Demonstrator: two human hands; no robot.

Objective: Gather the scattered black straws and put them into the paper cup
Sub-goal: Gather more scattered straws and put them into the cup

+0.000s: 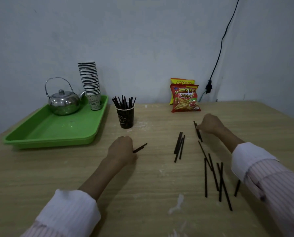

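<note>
A dark paper cup point(126, 118) stands upright at the table's middle back, with several black straws sticking out of it. My left hand point(121, 147) is closed on a black straw point(141, 147) whose end pokes out to the right, low over the table. My right hand point(210, 124) pinches a couple of black straws point(198, 133) lying on the wood at the right. A small group of straws point(179, 146) lies between the hands. Several more straws point(216, 178) are scattered near the front right, one point(237, 188) partly under my right sleeve.
A green tray point(45, 132) at the left holds a steel kettle point(64, 101) and a tall stack of paper cups point(90, 82). Two snack bags point(185, 98) lean on the back wall. A black cable and plug point(208, 87) hang at the right.
</note>
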